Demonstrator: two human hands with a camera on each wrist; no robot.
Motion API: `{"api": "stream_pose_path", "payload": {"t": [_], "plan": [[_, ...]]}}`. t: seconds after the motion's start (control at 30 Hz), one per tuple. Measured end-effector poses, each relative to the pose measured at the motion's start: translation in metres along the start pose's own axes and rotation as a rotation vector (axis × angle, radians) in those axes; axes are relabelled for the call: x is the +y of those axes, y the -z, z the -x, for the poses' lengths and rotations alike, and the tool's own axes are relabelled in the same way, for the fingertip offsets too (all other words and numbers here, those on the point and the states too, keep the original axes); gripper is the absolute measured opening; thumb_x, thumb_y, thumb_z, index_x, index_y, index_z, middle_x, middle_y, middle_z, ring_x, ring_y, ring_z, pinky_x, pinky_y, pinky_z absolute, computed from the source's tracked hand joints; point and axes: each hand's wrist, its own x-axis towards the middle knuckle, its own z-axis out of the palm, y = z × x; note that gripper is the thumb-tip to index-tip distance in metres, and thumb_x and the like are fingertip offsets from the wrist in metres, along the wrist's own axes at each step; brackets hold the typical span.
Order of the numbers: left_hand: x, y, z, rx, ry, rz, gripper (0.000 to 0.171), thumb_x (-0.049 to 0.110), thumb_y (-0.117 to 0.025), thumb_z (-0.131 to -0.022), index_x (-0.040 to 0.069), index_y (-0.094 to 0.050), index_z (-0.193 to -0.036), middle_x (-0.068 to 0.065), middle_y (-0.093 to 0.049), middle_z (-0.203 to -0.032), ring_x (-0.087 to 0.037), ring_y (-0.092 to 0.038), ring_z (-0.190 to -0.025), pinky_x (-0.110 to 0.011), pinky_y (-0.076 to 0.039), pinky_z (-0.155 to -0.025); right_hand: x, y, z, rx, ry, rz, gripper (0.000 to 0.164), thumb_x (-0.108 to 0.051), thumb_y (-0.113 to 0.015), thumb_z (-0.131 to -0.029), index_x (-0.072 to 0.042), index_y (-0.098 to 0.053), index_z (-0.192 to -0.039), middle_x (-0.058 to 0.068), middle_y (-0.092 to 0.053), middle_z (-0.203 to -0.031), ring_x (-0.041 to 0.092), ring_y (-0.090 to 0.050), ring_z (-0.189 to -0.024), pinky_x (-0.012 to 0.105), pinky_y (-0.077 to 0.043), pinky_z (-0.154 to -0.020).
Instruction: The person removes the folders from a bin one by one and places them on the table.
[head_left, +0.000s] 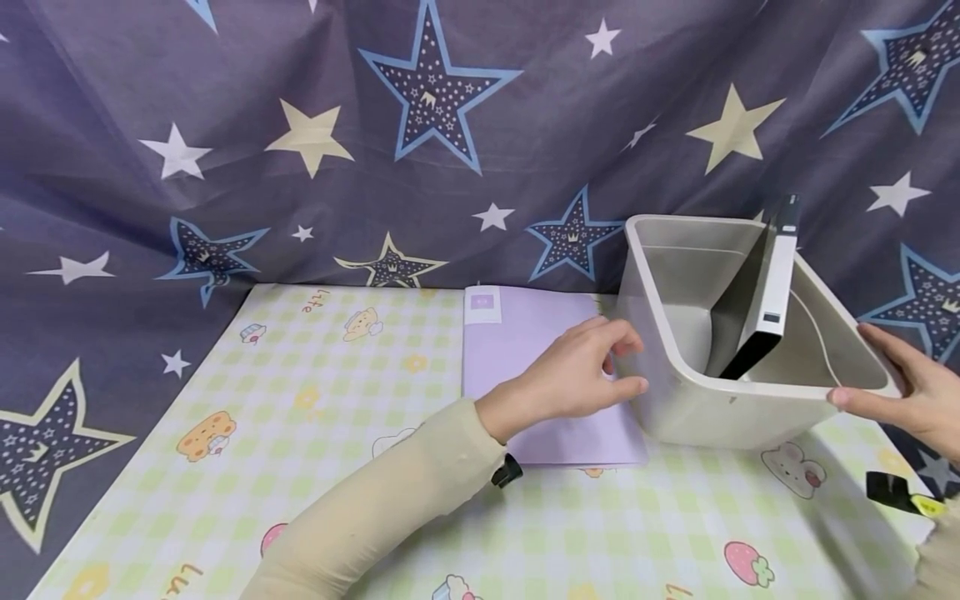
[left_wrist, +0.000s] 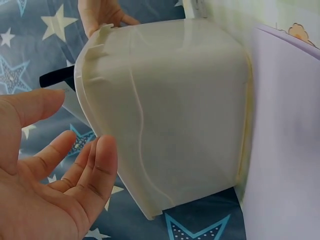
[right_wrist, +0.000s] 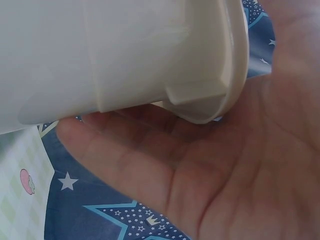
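Observation:
A light grey plastic bin stands at the right of the table. My right hand holds its front right corner, the thumb at the front rim and the fingers along the outside wall. In the right wrist view the fingers lie against that wall. Inside the bin leans a flat black-and-white object, its upper end above the rim. Left of the bin, my left hand hovers over a purple folder or booklet with loosely bent fingers. It holds nothing, and the left wrist view shows the palm beside the bin.
A green-and-white checked tablecloth with cartoon prints covers the table. Behind it hangs a dark blue curtain with stars, close to the bin's back. The purple item lies flat against the bin's left side, with a white label in one corner.

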Motion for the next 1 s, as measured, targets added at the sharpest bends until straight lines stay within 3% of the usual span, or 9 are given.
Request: {"api": "stream_pose_path", "payload": {"t": [0.37, 0.5, 0.6, 0.73, 1.0], "plan": [[0.012, -0.003, -0.014, 0.028, -0.045, -0.043, 0.031, 0.03, -0.071, -0.085, 0.015, -0.059, -0.11, 0.005, -0.055, -0.1, 0.0, -0.052, -0.078, -0.009, -0.037, -0.076, 0.002, 0.001, 0.0, 0.004, 0.019, -0.022, 0.105, -0.02, -0.074, -0.084, 0.0, 0.005, -0.15, 0.046, -0.015, -0.142, 0.053, -0.032, -0.108, 0.002, -0.029, -0.059], [0.017, -0.005, -0.02, 0.048, -0.065, -0.063, 0.03, 0.031, -0.072, -0.084, 0.017, -0.06, -0.108, 0.009, -0.052, -0.097, 0.004, -0.05, -0.077, -0.007, -0.036, -0.075, 0.003, 0.0, 0.0, 0.007, 0.019, -0.034, 0.105, -0.019, -0.074, -0.084, -0.001, 0.005, -0.151, 0.045, -0.014, -0.143, 0.044, -0.036, -0.11, 0.001, -0.03, -0.059], [0.02, -0.006, -0.023, 0.056, -0.078, -0.078, 0.03, 0.031, -0.072, -0.084, 0.017, -0.06, -0.108, 0.009, -0.053, -0.096, 0.004, -0.051, -0.078, -0.007, -0.036, -0.075, 0.004, 0.0, 0.0, 0.001, 0.017, -0.04, 0.106, -0.019, -0.074, -0.084, -0.002, 0.006, -0.151, 0.044, -0.012, -0.143, 0.044, -0.036, -0.112, 0.001, -0.03, -0.06], [0.024, -0.008, -0.028, 0.051, -0.082, -0.09, 0.03, 0.032, -0.071, -0.085, 0.019, -0.06, -0.109, 0.008, -0.055, -0.099, 0.004, -0.052, -0.08, -0.008, -0.037, -0.076, 0.003, 0.0, 0.0, -0.009, 0.017, -0.035, 0.106, -0.02, -0.073, -0.085, -0.002, 0.008, -0.15, 0.044, -0.01, -0.144, 0.056, -0.029, -0.111, 0.001, -0.029, -0.059], [0.031, -0.011, -0.038, 0.065, -0.084, -0.119, 0.028, 0.034, -0.069, -0.085, 0.021, -0.059, -0.108, 0.011, -0.054, -0.1, 0.005, -0.052, -0.082, -0.009, -0.036, -0.076, 0.004, 0.0, -0.001, -0.008, 0.022, -0.034, 0.106, -0.02, -0.073, -0.084, -0.002, 0.007, -0.151, 0.044, -0.011, -0.144, 0.054, -0.029, -0.112, 0.001, -0.029, -0.06]]}}
